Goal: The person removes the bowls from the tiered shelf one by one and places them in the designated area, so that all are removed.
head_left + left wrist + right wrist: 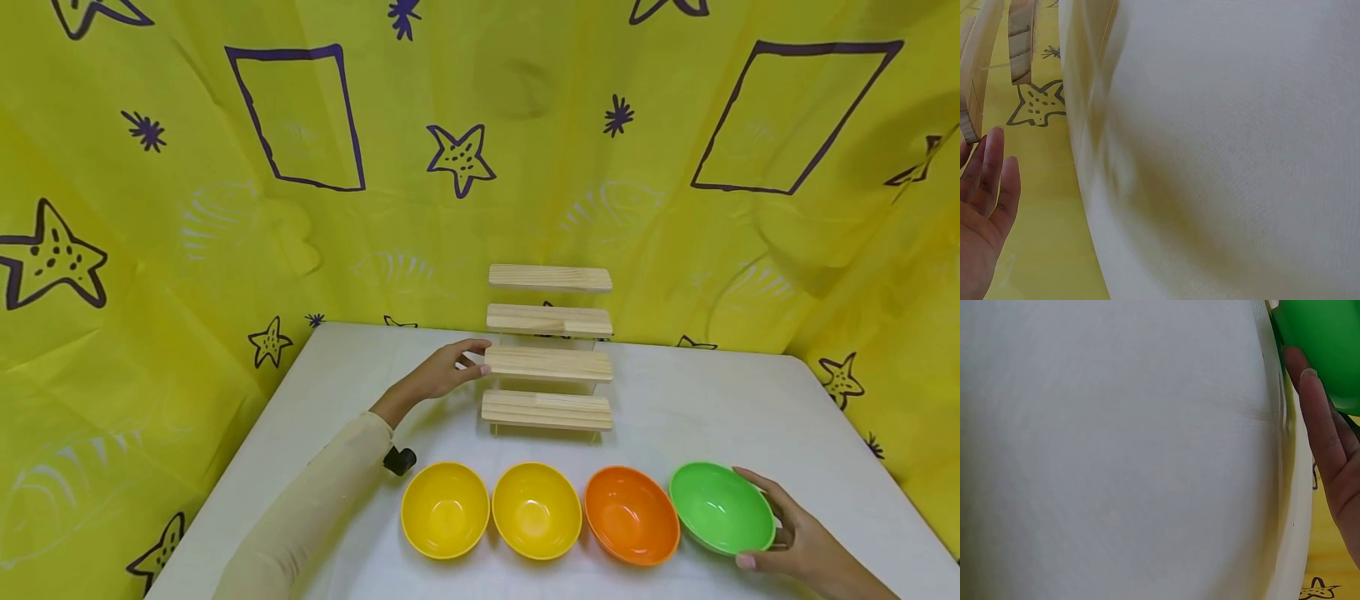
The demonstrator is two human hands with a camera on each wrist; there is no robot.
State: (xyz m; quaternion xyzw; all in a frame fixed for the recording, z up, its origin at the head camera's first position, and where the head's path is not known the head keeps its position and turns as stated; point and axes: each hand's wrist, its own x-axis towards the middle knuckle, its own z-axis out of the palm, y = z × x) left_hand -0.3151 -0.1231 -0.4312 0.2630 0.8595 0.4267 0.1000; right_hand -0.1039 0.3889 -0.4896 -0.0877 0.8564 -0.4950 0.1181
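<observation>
A four-step wooden display stand [549, 363] with clear supports stands at the back of the white table. My left hand [448, 369] holds the left end of its second step from the bottom, thumb at the front corner and forefinger at the back. In the left wrist view, the fingers [992, 169] meet the plank's end. At the front right, my right hand [797, 533] grips a green bowl [720, 506] by its right side, thumb near the front rim. The right wrist view shows fingers [1322, 419] against the bowl's outer wall.
Left of the green bowl, an orange bowl [632, 515] and two yellow bowls, one in the middle [537, 510] and one at the left [446, 510], stand in a row. A small black object [400, 460] shows beside the left sleeve. Yellow patterned curtain [420, 217] surrounds the table.
</observation>
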